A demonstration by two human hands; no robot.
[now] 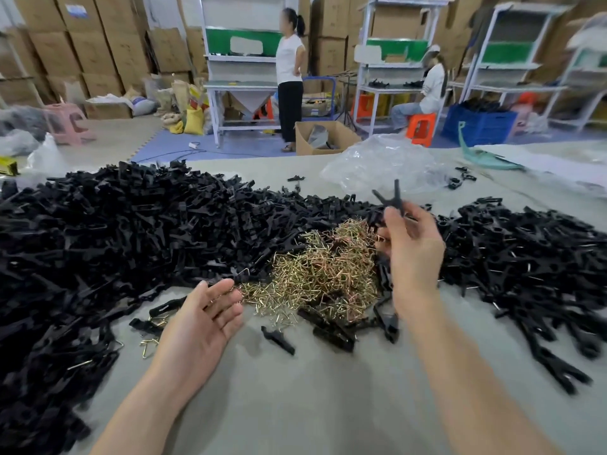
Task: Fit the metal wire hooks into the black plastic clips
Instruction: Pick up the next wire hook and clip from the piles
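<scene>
Nearest you, your left hand [203, 318] was turned palm-up over the grey tabletop [312, 389], its grip slack and empty, fingertips at the edge of the wire hooks [325, 274] (a tangled brassy pile, some strands coppery). Beyond, the grip of your right hand [412, 247] pinched one black clip [392, 198] by its lower end, matte, prongs splayed upward. The left heap [115, 231] and right heap [525, 257] of such clips flanked the hooks, a crumpled clear bag [377, 165] behind.

On the desk [312, 389], wire hooks [322, 270] lie heaped centrally — clips [115, 224] piled left and right. A plastic bag [384, 162] sits behind.
</scene>
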